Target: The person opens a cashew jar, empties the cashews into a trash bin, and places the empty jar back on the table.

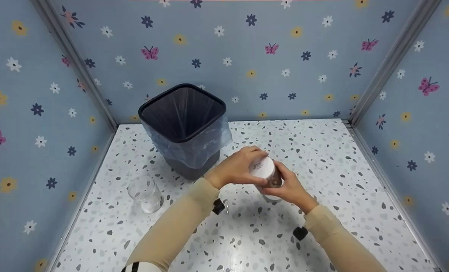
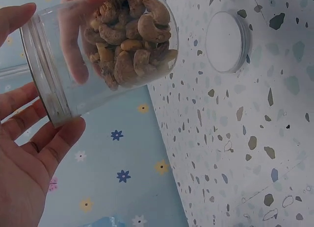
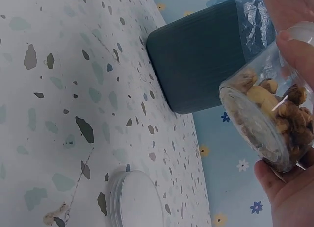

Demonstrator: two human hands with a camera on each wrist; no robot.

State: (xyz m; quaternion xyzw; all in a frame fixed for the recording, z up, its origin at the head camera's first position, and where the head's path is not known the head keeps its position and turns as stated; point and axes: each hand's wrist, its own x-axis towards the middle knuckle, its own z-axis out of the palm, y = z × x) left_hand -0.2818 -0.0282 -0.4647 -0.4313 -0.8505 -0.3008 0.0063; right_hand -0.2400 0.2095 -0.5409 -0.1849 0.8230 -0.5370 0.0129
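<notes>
A clear jar of cashews [image 1: 274,179] is held above the table by both hands, tilted. Its round top is white with small print in the head view. My left hand [image 1: 236,168] grips the jar's rim, thumb and fingers on opposite sides of the white top. Around the jar's body curl the fingers of my right hand [image 1: 291,187]. Brown-skinned cashews [image 2: 132,45] fill the bottom part, as the left wrist view shows. A round white lid [image 2: 225,43] lies flat on the table below the jar, mostly hidden by it in the head view.
Behind the left hand stands a dark bin [image 1: 189,172] lined with a translucent plastic bag [image 1: 205,145]. A clear drinking glass [image 1: 146,192] is on the left of the speckled white table [image 1: 322,158]. Patterned blue walls [image 1: 239,60] enclose the back and both sides.
</notes>
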